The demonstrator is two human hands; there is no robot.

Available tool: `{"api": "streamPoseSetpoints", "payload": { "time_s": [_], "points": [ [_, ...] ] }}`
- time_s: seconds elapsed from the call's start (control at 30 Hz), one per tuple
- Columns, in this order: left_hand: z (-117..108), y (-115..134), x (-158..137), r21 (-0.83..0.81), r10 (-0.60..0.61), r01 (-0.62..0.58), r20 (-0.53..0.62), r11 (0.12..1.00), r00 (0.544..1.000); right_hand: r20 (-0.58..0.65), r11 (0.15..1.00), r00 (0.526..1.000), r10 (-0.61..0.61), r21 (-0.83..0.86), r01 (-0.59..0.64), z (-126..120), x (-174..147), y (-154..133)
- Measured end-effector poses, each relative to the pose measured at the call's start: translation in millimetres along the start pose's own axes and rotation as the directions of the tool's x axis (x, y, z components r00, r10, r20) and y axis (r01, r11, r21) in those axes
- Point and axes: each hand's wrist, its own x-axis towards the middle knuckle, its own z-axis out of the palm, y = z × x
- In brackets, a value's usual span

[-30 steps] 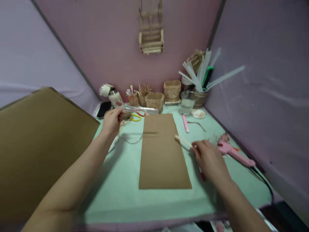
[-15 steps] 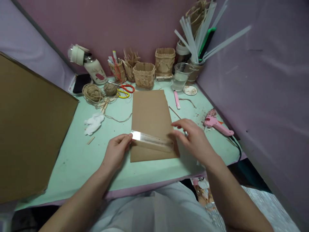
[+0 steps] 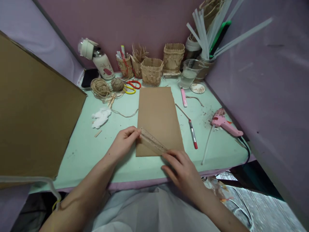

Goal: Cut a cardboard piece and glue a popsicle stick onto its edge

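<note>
A clear plastic ruler [image 3: 153,141] lies slantwise over the lower part of a brown cardboard sheet [image 3: 156,109]. My left hand [image 3: 126,140] pinches the ruler's upper left end between thumb and fingers, at the sheet's left edge. At the lower right end is my right hand [image 3: 182,167]; its fingertips meet the ruler there, while the thumb stays apart, below. To the right of the sheet rest a silver pen with a red end [image 3: 193,134] and a thin stick [image 3: 182,111].
Behind the sheet stand small woven baskets [image 3: 151,72] and a plastic cup of liquid [image 3: 188,77]. A pink glue gun [image 3: 227,125] lies right, a pink cutter [image 3: 183,97] nearer. Twine [image 3: 100,88], scissors [image 3: 134,85] and white cloth [image 3: 101,117] are left, beside a large cardboard panel [image 3: 36,112].
My right hand has come down and inward from the sheet's right edge to the ruler's end. The ruler now slants more steeply. The pen shows in full. The view has shifted slightly.
</note>
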Motion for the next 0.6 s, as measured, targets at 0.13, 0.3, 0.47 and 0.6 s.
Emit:
{"api": "streamPoseSetpoints", "payload": {
  "time_s": [0.13, 0.3, 0.47, 0.6],
  "points": [
    [1, 1, -6, -0.029, -0.042, 0.042, -0.001, 0.999, 0.999, -0.109, 0.999, 0.994, -0.005, -0.05, -0.001, -1, -2, 8],
    [13, -4, -23, -0.031, -0.141, 0.142, 0.037, 0.989, 0.989, -0.09, 0.999, 0.996, 0.001, -0.042, -0.004, -12, -2, 30],
    [14, -6, -39, 0.434, -0.059, -0.002, 0.125, 0.901, 0.99, 0.044, 0.999, 0.998, 0.043, -0.024, -0.042, -27, -1, 44],
    [17, -12, -50, 0.599, 0.211, -0.235, 0.112, 0.766, 0.971, 0.108, 0.998, 0.992, 0.062, -0.03, -0.059, -41, 0, 51]
  ]
}}
